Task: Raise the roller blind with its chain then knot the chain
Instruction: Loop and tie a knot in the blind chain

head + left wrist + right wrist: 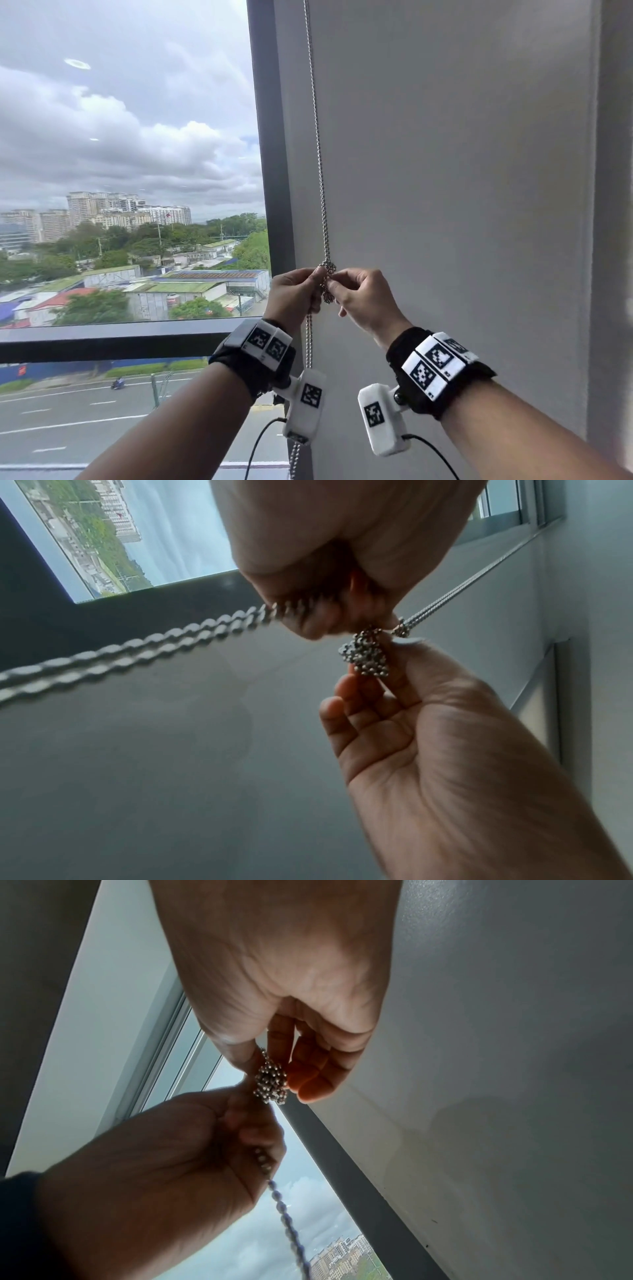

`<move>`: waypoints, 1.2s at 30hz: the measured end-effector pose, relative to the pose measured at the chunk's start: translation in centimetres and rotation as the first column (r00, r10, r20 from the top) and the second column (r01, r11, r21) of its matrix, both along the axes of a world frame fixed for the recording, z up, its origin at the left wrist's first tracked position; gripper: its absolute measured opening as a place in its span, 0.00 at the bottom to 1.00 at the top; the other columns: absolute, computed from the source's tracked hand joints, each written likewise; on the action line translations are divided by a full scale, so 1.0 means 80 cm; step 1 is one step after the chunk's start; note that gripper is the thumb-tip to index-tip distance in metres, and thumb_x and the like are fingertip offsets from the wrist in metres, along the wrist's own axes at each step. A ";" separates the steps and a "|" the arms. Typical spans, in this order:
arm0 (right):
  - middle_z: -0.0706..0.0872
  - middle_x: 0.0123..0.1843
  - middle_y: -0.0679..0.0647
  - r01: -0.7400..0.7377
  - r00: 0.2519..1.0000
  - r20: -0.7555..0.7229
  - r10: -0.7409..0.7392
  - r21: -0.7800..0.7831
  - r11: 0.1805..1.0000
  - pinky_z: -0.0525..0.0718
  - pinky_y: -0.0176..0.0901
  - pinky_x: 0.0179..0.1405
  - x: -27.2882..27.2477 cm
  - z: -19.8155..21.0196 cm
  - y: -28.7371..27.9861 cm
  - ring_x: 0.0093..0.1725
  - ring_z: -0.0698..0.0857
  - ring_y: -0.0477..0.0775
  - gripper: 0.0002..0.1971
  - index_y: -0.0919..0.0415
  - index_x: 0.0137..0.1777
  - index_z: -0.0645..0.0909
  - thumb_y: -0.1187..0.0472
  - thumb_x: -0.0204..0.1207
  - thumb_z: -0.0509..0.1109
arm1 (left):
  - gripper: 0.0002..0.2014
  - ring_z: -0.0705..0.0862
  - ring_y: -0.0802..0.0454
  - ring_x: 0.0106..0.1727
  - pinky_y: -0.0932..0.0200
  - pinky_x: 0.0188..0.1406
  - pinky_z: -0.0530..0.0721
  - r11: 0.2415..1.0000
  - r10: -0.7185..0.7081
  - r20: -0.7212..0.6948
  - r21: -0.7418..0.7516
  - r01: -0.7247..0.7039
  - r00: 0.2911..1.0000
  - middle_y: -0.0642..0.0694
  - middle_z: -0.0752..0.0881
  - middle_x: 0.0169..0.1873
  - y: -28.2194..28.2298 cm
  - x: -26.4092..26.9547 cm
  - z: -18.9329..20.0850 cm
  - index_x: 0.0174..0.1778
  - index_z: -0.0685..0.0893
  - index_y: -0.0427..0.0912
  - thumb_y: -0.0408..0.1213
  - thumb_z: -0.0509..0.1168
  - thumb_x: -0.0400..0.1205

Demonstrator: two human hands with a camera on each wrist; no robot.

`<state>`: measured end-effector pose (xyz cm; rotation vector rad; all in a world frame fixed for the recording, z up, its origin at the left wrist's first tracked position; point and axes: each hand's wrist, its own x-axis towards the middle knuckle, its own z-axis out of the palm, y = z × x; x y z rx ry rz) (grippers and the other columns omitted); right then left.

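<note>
A metal ball chain [317, 137] hangs in two strands down the grey wall beside the window frame. A tight knot [329, 268] sits in it at hand height, with a bunch of beads just below. My left hand [317, 279] grips the strands under the knot, fingers curled round them; the chain [137, 645] runs out of its fist. My right hand [337, 282] pinches the beaded bunch [270, 1083] between thumb and forefinger, its other fingers loosely bent. Below the hands the chain [284, 1215] hangs free. The roller blind itself is out of view above.
The bare window glass [137, 171] is on the left, bounded by a dark upright frame [270, 137] and a dark lower rail [102, 339]. A plain grey wall [462, 171] fills the right. Cables trail from both wrist cameras.
</note>
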<state>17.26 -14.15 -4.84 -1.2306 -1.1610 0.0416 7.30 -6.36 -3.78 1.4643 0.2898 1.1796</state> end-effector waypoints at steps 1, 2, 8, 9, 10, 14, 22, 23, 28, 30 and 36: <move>0.84 0.24 0.44 0.003 1.000 0.000 -0.003 -0.001 1.000 0.81 0.43 0.26 0.000 0.001 -0.001 0.22 0.79 0.46 0.06 0.63 0.40 0.89 0.60 0.74 0.76 | 0.09 0.67 0.56 0.13 0.67 0.14 0.66 1.000 -0.025 0.013 -0.016 0.025 1.000 0.46 0.74 0.16 0.000 -0.001 0.004 0.41 0.85 0.28 0.34 0.68 0.78; 0.84 0.24 0.44 0.002 1.000 0.000 -0.002 -0.002 1.000 0.81 0.42 0.25 0.000 0.002 -0.003 0.22 0.78 0.46 0.06 0.62 0.39 0.89 0.60 0.74 0.76 | 0.09 0.68 0.56 0.13 0.67 0.14 0.67 0.999 -0.033 0.010 -0.026 0.033 0.999 0.45 0.75 0.17 0.000 -0.002 0.007 0.40 0.84 0.29 0.34 0.69 0.77; 0.86 0.26 0.45 -0.008 1.000 -0.001 0.008 0.022 1.000 0.85 0.45 0.28 -0.005 0.000 -0.009 0.25 0.80 0.45 0.08 0.62 0.41 0.90 0.56 0.74 0.77 | 0.15 0.64 0.57 0.14 0.68 0.14 0.61 0.994 0.107 -0.126 0.044 -0.103 0.986 0.47 0.73 0.20 0.002 -0.009 0.010 0.32 0.85 0.38 0.48 0.71 0.74; 0.87 0.27 0.47 -0.006 1.000 -0.005 0.006 0.029 1.000 0.85 0.45 0.29 -0.006 -0.001 -0.010 0.25 0.80 0.45 0.08 0.62 0.41 0.90 0.56 0.74 0.77 | 0.15 0.62 0.57 0.13 0.68 0.14 0.60 0.992 0.120 -0.124 0.040 -0.116 0.985 0.48 0.71 0.19 0.000 -0.009 0.008 0.33 0.86 0.39 0.49 0.72 0.74; 0.88 0.29 0.49 -0.009 1.000 -0.010 0.009 0.037 0.999 0.85 0.44 0.29 -0.008 -0.001 -0.010 0.25 0.81 0.44 0.08 0.62 0.41 0.90 0.57 0.73 0.78 | 0.15 0.61 0.57 0.13 0.68 0.13 0.59 0.993 0.114 -0.111 0.026 -0.112 0.987 0.49 0.69 0.17 -0.002 -0.008 0.007 0.32 0.87 0.40 0.50 0.72 0.73; 0.88 0.30 0.50 -0.057 0.996 -0.063 0.062 0.087 0.995 0.80 0.32 0.26 -0.013 -0.003 -0.012 0.24 0.81 0.37 0.07 0.66 0.43 0.90 0.61 0.73 0.78 | 0.16 0.60 0.56 0.14 0.68 0.14 0.57 0.997 0.031 -0.061 -0.072 -0.036 0.998 0.50 0.66 0.14 -0.012 -0.005 0.000 0.35 0.87 0.39 0.52 0.71 0.73; 0.88 0.28 0.49 -0.074 0.981 -0.171 0.091 0.101 0.992 0.82 0.39 0.28 -0.008 -0.013 -0.008 0.26 0.83 0.45 0.05 0.66 0.41 0.89 0.64 0.74 0.76 | 0.12 0.66 0.57 0.14 0.67 0.13 0.64 0.965 -0.143 0.090 -0.207 0.159 0.986 0.47 0.76 0.17 0.000 -0.002 -0.015 0.31 0.80 0.35 0.38 0.71 0.75; 0.88 0.27 0.48 -0.080 0.979 -0.178 0.097 0.102 0.992 0.83 0.39 0.28 -0.007 -0.013 -0.008 0.26 0.83 0.45 0.04 0.66 0.41 0.89 0.65 0.74 0.75 | 0.11 0.66 0.57 0.14 0.68 0.13 0.63 0.965 -0.139 0.095 -0.212 0.156 0.986 0.46 0.77 0.18 0.001 -0.003 -0.016 0.30 0.80 0.35 0.37 0.71 0.75; 0.87 0.27 0.50 -0.092 0.977 -0.181 0.114 0.128 0.988 0.83 0.38 0.29 -0.009 -0.014 -0.006 0.27 0.83 0.46 0.06 0.68 0.40 0.89 0.64 0.73 0.77 | 0.11 0.62 0.59 0.15 0.68 0.13 0.58 0.981 -0.065 0.055 -0.177 0.074 0.996 0.52 0.71 0.17 -0.001 -0.004 -0.024 0.31 0.83 0.41 0.42 0.72 0.75; 0.89 0.29 0.53 -0.088 0.974 -0.195 0.117 0.153 0.984 0.84 0.40 0.29 -0.009 -0.014 -0.006 0.29 0.84 0.47 0.07 0.68 0.40 0.88 0.63 0.73 0.78 | 0.10 0.60 0.59 0.16 0.68 0.13 0.57 0.977 -0.089 0.074 -0.186 0.102 0.993 0.54 0.69 0.17 -0.004 -0.002 -0.034 0.32 0.83 0.42 0.43 0.70 0.76; 0.86 0.30 0.52 -0.101 0.958 -0.254 0.130 0.124 0.987 0.85 0.44 0.34 -0.001 -0.001 -0.005 0.32 0.82 0.49 0.07 0.64 0.42 0.88 0.61 0.76 0.74 | 0.10 0.59 0.60 0.16 0.67 0.13 0.57 0.951 -0.168 0.163 -0.233 0.203 0.972 0.54 0.68 0.17 -0.007 0.008 -0.064 0.43 0.85 0.36 0.40 0.66 0.79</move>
